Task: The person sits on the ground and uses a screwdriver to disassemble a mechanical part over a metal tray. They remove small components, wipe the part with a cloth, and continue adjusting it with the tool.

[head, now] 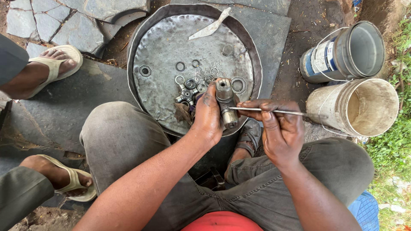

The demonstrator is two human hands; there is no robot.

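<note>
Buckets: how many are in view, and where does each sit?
2. A metal bucket lies on its side on the dirt at upper right; a cream plastic bucket lies just below it, touching it, beside the right hand.

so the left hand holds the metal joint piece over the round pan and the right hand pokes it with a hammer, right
Not quite. The head view shows the right hand holding a thin metal rod, not a hammer. The rest stands: the left hand holds the metal joint piece over the round pan.
</note>
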